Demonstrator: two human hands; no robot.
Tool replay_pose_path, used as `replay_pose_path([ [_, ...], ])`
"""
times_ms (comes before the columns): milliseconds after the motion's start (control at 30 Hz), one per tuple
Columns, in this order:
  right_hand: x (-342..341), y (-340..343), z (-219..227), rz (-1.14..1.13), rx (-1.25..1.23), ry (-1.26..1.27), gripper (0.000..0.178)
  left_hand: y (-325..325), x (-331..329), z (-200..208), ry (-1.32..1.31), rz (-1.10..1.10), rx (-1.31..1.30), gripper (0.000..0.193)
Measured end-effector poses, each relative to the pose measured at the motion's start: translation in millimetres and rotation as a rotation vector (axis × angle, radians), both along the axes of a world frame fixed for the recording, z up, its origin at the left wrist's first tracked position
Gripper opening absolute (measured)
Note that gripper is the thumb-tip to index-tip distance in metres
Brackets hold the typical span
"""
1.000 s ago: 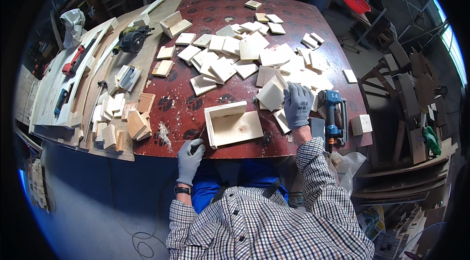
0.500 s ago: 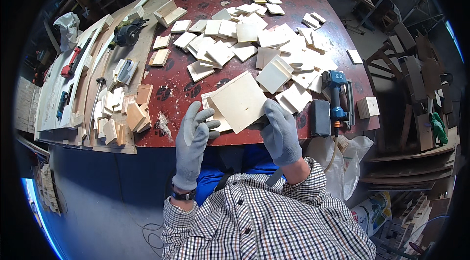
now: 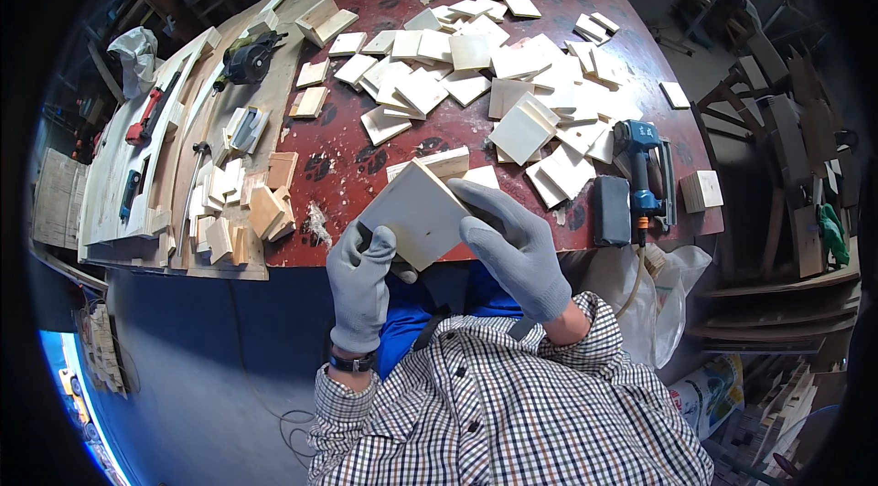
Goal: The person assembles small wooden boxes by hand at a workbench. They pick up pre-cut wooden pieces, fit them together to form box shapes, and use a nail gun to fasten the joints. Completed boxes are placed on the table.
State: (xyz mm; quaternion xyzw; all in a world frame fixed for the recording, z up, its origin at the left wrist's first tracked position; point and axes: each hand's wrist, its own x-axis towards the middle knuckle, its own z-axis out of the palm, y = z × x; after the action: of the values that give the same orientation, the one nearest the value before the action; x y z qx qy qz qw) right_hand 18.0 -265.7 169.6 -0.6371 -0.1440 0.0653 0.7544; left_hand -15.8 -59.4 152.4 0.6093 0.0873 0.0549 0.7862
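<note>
In front of me, at the table's near edge, a square pale wooden board is held tilted, one corner pointing up. My left hand, in a grey glove, grips its lower left side with the thumb in front and the other fingers mostly hidden behind. On the right, my gloved right hand closes on the board's right corner. Just beyond it rests another wooden piece with a raised strip, partly covered by the held board.
A heap of wooden pieces spreads over the red tabletop. At right lie a blue nail gun with a hose and a wood block. Wood offcuts, a dark green power tool and a red tool lie at left.
The board has turned and come lower, toward me. My left hand, earlier with spread fingers at its left side, now grips it. The piece with the raised strip shows beyond it.
</note>
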Motion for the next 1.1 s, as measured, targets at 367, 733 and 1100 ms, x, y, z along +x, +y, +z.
replay_pose_path([
  [367, 13, -17, -57, -0.037, -0.251, -0.020, 0.049, 13, -5, -11, 0.181, -0.123, 0.282, 0.037],
  [733, 21, -87, -121, -0.561, -0.324, 0.196, 0.049, 27, 7, -105, 0.150, -0.076, 1.010, 0.097],
  [1100, 41, -43, -129, -0.425, -0.486, 0.136, 0.049, 21, 45, -158, 0.109, -0.081, 0.965, 0.077],
])
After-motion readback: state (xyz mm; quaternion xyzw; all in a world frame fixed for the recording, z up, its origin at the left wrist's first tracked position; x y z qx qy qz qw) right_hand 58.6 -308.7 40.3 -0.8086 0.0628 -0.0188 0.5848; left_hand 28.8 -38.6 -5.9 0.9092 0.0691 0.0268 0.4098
